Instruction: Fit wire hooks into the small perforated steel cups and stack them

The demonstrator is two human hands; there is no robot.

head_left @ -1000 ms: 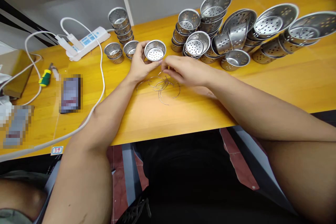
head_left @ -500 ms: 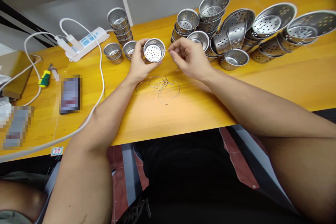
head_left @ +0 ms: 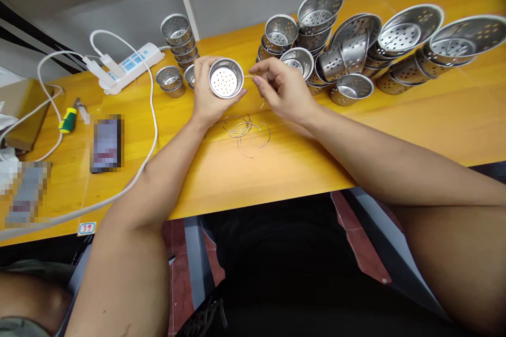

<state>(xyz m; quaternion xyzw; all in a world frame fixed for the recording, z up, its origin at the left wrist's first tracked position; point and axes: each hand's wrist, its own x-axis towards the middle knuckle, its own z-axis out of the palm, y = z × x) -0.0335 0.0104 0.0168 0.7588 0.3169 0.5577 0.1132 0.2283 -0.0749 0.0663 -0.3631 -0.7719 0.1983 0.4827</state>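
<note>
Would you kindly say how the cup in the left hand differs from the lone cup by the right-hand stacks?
The held cup is gripped in the left hand; the lone cup rests on the table. The held cup shows its full base; the lone cup shows more outer wall. Both are round, perforated metal.

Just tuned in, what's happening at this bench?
A person's left hand holds a small perforated metal cup, its open top facing the camera. The right hand pinches a thin curved wire beside the cup's rim. More loose wires lie on the yellow tabletop below, with stacked perforated cups behind.
</note>
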